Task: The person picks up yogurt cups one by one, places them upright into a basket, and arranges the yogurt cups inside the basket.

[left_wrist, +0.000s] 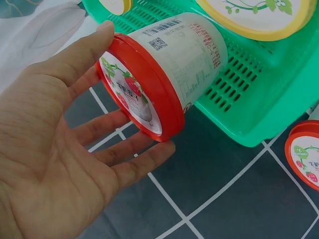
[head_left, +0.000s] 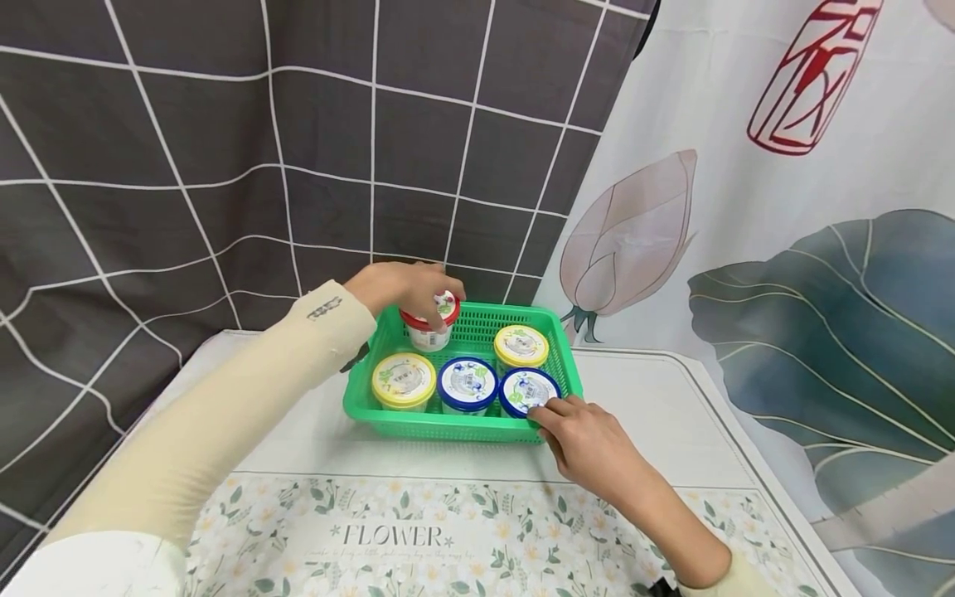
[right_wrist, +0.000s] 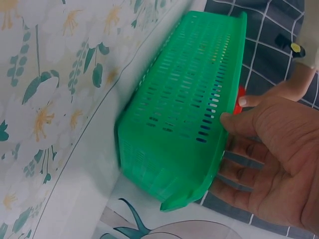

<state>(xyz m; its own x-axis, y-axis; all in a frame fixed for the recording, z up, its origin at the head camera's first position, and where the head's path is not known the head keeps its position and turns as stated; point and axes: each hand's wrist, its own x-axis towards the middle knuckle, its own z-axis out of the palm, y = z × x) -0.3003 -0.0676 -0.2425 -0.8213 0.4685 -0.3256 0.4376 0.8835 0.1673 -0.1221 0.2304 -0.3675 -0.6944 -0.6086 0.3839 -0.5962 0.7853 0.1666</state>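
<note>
My left hand [head_left: 418, 290] grips a red-lidded plastic tub [left_wrist: 187, 57] by its lid, thumb on one side and fingers on the other. This tub is tilted at the back left of a green basket [head_left: 455, 427]. My right hand [head_left: 597, 444] holds the basket's front right rim, thumb outside and fingers over the edge; the fingertips are partly hidden. Beside those fingers stands a blue-lidded tub [head_left: 528, 390], with a second blue-lidded tub [head_left: 467, 383] to its left. Two yellow-lidded tubs, one front left [head_left: 404, 380] and one back right [head_left: 521, 344], also stand inside.
Another red-lidded tub [left_wrist: 305, 154] shows at the edge of the left wrist view, outside the basket. A flower-printed mat [head_left: 403, 539] covers the front of the white table [head_left: 313, 439]. Behind hangs a dark cloth [head_left: 321, 124] with a white grid.
</note>
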